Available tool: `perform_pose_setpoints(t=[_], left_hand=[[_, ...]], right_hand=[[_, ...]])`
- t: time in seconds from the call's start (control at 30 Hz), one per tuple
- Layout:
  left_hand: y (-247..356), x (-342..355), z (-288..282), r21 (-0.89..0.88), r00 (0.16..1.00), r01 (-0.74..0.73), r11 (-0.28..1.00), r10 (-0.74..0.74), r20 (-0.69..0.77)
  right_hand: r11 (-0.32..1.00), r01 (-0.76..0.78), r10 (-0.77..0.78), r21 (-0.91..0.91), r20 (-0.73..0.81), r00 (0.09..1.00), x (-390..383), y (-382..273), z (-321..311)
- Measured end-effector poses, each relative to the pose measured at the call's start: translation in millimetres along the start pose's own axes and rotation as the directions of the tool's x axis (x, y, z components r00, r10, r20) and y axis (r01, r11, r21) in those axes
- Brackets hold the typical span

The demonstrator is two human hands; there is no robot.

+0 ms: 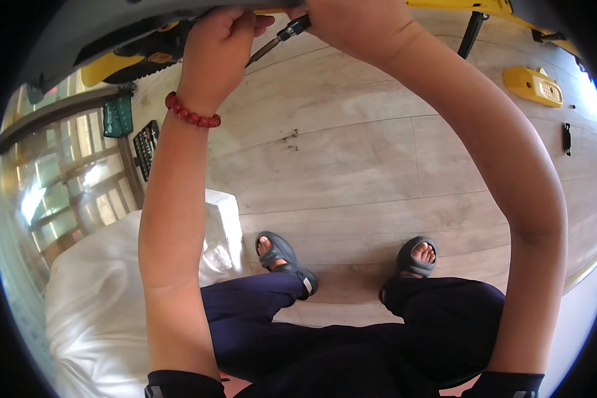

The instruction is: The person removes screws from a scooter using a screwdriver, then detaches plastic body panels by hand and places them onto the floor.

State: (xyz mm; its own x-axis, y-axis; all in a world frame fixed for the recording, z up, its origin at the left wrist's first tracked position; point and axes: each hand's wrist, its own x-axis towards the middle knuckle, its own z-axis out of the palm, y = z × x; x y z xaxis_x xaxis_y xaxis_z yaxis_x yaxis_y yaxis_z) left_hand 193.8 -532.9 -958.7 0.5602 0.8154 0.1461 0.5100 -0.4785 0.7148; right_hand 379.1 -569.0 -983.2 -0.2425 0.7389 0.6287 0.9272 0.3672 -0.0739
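At the top of the view my right hand [351, 26] is closed round the dark end of a slim screwdriver-like tool [293, 28]. Its thin shaft slants down to the left, the tip close beside my left wrist. My left hand [224, 46], with a red bead bracelet [192, 118] on the wrist, is curled up against a large black and yellow body [132, 33]. What its fingers grip, if anything, is hidden. The right fingertips are cut off by the upper edge.
A yellow plastic part [532, 86] and a small black piece [567, 139] lie on the wood floor at right. At left are a green case [117, 117], a black tool tray [144, 149], a lattice panel and a white covered item [99, 292]. My sandalled feet stand below.
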Motion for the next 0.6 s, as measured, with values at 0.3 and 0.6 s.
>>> perform_pose_setpoints(t=[0.3,0.6], left_hand=[[3.7,-20.3,-3.8,-0.043,0.989,0.041,0.998,-0.047,-0.139],[-16.6,-17.2,-29.0,0.461,0.972,-0.205,0.863,0.235,-0.008]], right_hand=[[0.983,-0.142,0.157,-0.113,0.142,0.977,5.6,-9.5,-0.4],[0.959,-0.211,0.259,-0.19,0.282,0.924,15.8,-17.7,-7.0]])
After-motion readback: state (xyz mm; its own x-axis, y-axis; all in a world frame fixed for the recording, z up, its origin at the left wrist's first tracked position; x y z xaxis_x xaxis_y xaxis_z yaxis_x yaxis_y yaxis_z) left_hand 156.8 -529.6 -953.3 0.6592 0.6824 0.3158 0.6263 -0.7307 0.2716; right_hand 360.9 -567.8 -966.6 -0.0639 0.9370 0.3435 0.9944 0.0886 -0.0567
